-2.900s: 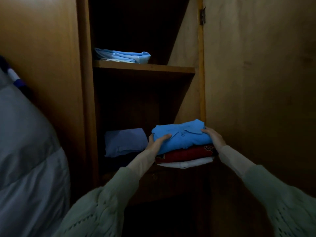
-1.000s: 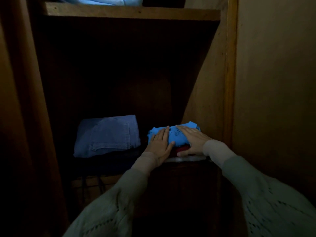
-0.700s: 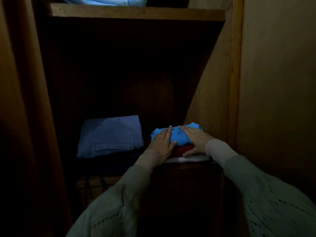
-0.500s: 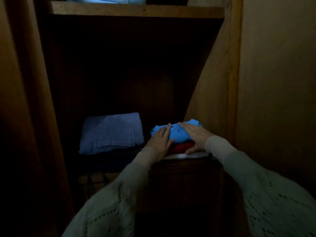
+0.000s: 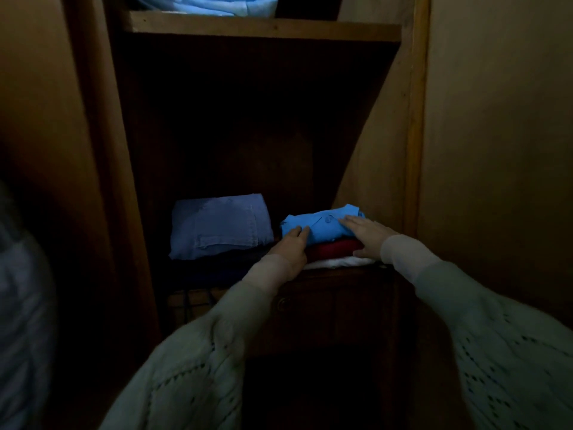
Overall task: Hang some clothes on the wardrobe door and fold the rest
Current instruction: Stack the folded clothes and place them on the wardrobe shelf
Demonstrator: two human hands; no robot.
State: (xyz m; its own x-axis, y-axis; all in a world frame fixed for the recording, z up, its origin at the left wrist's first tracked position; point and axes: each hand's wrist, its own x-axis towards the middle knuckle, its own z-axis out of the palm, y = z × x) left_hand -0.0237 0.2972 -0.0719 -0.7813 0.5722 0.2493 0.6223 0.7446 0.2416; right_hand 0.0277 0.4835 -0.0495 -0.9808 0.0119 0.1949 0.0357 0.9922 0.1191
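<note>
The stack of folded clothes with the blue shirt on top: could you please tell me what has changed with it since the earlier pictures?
The stack, blue shirt on top, was carried in gripped at both sides, then set on the lower shelf. Both hands let go and lay flat on top. Now the left hand has slid back to the stack's front left edge, while the right hand remains on the shirt. The folded jeans stayed put.

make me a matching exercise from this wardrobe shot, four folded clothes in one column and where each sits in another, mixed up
Column one:
1. bright blue folded polo shirt
2. dark red folded garment
3. faded blue folded denim
4. pale blue folded cloth

Column two:
A. on the upper wooden shelf
B. top of the right-hand stack, under both hands, left hand and right hand
C. left of the stack, untouched
D. middle of the stack, above the white folded garment

Pairs: 1-B, 2-D, 3-C, 4-A
</note>
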